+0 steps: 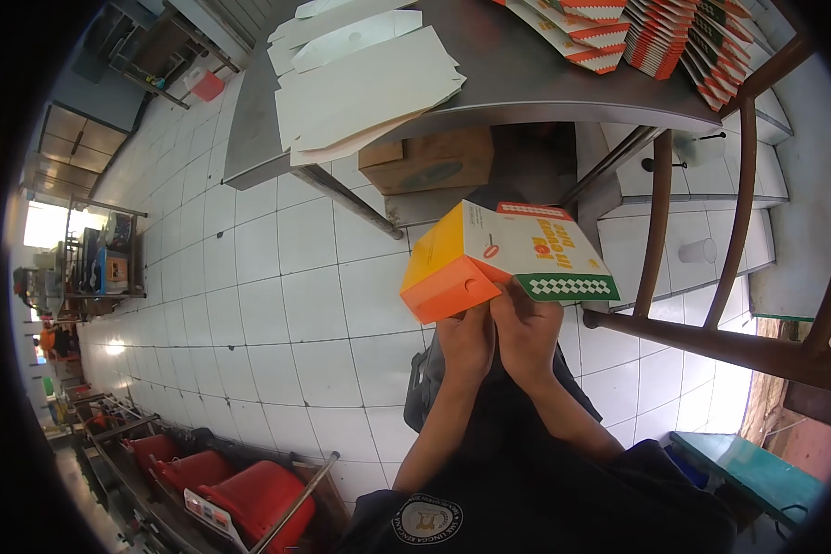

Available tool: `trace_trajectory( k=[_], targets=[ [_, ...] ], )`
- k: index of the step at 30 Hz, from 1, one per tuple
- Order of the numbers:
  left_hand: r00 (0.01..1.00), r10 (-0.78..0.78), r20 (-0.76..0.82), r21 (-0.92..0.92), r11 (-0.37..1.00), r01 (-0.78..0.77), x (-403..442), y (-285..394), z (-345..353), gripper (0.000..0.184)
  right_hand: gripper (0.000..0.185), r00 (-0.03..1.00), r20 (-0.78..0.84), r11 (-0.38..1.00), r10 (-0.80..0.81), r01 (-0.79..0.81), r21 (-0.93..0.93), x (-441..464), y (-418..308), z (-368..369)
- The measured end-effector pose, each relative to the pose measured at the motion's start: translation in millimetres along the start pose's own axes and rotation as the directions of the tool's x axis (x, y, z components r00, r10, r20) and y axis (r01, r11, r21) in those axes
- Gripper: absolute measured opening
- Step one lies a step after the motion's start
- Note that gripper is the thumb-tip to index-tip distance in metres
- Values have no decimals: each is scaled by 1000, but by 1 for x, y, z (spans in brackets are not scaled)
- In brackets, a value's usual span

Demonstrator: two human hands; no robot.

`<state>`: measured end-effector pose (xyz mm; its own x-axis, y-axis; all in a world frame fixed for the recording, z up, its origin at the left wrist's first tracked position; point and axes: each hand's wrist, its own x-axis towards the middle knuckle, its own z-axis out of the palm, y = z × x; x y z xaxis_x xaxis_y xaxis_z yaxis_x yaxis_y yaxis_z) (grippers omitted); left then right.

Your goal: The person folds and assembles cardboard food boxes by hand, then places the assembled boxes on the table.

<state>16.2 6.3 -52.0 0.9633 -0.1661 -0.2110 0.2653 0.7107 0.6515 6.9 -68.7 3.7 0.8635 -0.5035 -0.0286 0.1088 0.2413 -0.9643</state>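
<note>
A printed cardboard food box (535, 245), partly folded, is held up in front of me between both hands. Its panels are yellow, orange, white and green, with lettering on the white one. My left hand (468, 340) grips it from below at the orange side. Close beside it, my right hand (528, 328) pinches the carton near the green checked edge. Both thumbs are close together at the near fold. The fingers behind the cardboard are hidden.
Ahead stands a metal table (489, 111) with flat white cardboard sheets (365, 92) and stacked printed cartons (660, 37). Beneath it sits a brown cardboard box (429, 171). A brown railing (711, 332) and tiled steps (692, 222) are at right. Red chairs (254, 499) stand lower left.
</note>
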Motion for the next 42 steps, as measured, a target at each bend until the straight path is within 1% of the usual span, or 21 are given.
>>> trace_trajectory(
  k=[2, 5, 8, 11, 14, 17, 20, 23, 26, 29, 32, 33, 35, 36, 37, 38, 40, 41, 42],
  targets=[
    [1000, 22, 1, -19, 1000, -22, 0, 4, 6, 32, 8, 999, -11, 998, -41, 40, -47, 0, 3, -1],
    [999, 22, 28, -43, 999, -21, 1, 3, 4, 31, 9, 999, -29, 997, -20, 22, 72, 1, 4, 1],
    [999, 0, -37, -16, 1000, -1, 1, 7, 9, 31, 9, 1000, 18, 997, 15, -16, 73, 5, 5, -3],
    [1000, 5, -4, 2, 1000, -5, 1, 2, 2, 31, 9, 1000, 11, 999, 14, -14, 44, 5, 2, -3],
    [1000, 13, 11, 35, 999, -13, 1, 2, -2, 26, 10, 1000, 12, 998, -19, 20, -56, 4, 10, -5],
    [1000, 22, 9, 30, 999, -23, -2, 6, 3, 20, 11, 996, 0, 991, -87, 86, -102, 3, 5, 2],
    [995, 3, -99, 126, 992, 9, -4, 8, 11, 16, 14, 986, 57, 968, -157, 165, -187, 0, 15, -1],
    [997, 48, -65, 205, 978, -33, -2, 1, 4, 17, 11, 983, -14, 957, -182, 174, -233, 0, 14, 3],
    [998, -3, -62, 240, 971, 18, -3, 3, 1, 21, 10, 990, -43, 963, -132, 118, -243, 1, 16, 1],
    [981, -36, -193, 215, 973, 78, -3, 14, 21, 26, 11, 991, 7, 980, -132, 132, -152, 2, 18, -4],
    [981, -58, -183, 81, 994, 73, -2, 11, 23, 30, 14, 998, -54, 999, -39, 39, 9, 6, 5, 4],
    [987, -59, -152, 218, 972, 92, -4, 13, 23, 30, 16, 999, -39, 999, -36, 35, -27, 7, 5, 2],
    [993, -75, -91, 479, 871, 109, -14, 22, 25, 29, 19, 999, -11, 995, -30, 29, -99, 10, 7, -9],
    [989, -124, -82, 643, 751, 148, -21, 35, 28, 29, 18, 999, -6, 986, -44, 42, -161, 12, 5, -15],
    [981, -176, -87, 783, 597, 176, -31, 54, 34, 28, 18, 999, -3, 974, -52, 50, -222, 12, 2, -20],
    [968, -226, -107, 889, 414, 195, -42, 68, 38, 28, 18, 999, 2, 958, -53, 51, -282, 10, 1, -23],
    [999, -26, -38, 932, 359, 45, -61, 83, 39, 28, 15, 990, 1, 941, -140, 133, -310, 10, -2, -22],
    [992, 114, 59, 952, 292, -90, -60, 86, 43, 29, 13, 981, 7, 929, -192, 184, -322, 12, -5, -20],
    [956, 250, 154, 959, 194, -205, -59, 89, 46, 31, 13, 956, 95, 847, -279, 291, -444, 13, -13, -17]
  ],
)
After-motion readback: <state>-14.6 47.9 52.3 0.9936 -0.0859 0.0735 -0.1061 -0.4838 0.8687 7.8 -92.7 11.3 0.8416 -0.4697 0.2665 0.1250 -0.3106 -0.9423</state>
